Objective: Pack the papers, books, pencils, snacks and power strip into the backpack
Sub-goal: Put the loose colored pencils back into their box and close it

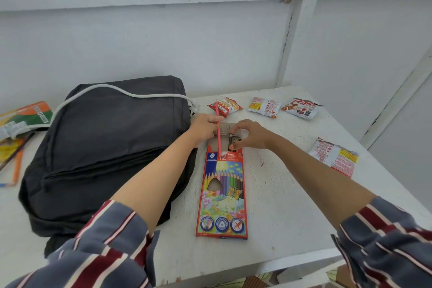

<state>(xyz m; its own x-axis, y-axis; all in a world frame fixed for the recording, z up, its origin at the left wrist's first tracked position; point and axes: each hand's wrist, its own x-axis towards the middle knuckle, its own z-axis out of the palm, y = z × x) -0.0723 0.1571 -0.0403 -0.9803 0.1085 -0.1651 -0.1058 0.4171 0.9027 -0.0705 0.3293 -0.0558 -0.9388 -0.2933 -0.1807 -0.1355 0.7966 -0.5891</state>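
backpack (109,147): matt cloth | pencil box (222,194): glossy card | table (292,206): rough painted

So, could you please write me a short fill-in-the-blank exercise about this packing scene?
1. The pencil held by the left hand is ____.
2. The pencil box, gripped by the right hand, lies to the ____ of the backpack.
3. The table bears ____ snack packets.
4. The cable across the backpack is ____.
Missing words: pink; right; four; white.
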